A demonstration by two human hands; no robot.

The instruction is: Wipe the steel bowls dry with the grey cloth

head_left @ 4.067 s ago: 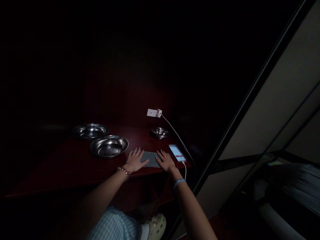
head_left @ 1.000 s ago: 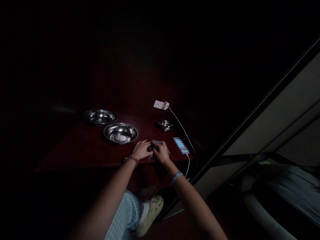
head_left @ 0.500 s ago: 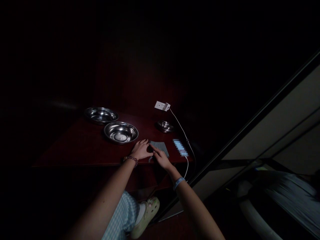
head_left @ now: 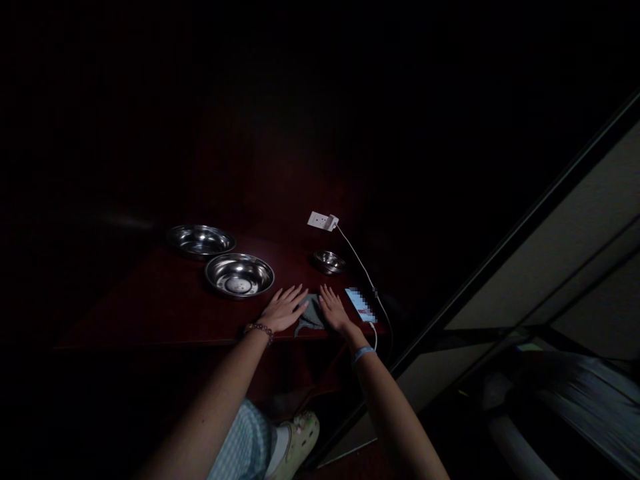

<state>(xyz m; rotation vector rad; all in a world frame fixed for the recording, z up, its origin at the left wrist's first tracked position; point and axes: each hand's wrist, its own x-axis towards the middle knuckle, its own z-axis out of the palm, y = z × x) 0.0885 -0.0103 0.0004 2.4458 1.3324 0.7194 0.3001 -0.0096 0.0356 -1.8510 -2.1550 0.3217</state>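
A grey cloth (head_left: 312, 312) lies at the front edge of the dark red table (head_left: 165, 313), between my two hands. My left hand (head_left: 284, 309) is spread flat at the cloth's left side, with a beaded bracelet at the wrist. On the cloth's right side rests my right hand (head_left: 334, 309), its fingers stretched out and a blue band round the wrist. A shiny metal bowl (head_left: 240, 276) stands just beyond my left hand. Another metal bowl (head_left: 201, 241) sits behind it to the left. Beyond the cloth is a small metal bowl (head_left: 329, 261).
A phone (head_left: 356, 300) with a white cable lies right of my right hand. The cable runs up to a charger (head_left: 331, 223) in a wall socket (head_left: 317, 220). Below the table is a foot in a pale clog (head_left: 302, 441). A dark-edged panel (head_left: 500, 293) slants along the right.
My hands, close together over the cloth before, have moved apart and flattened out with fingers spread. More of the cloth shows between them. The view has tilted slightly.
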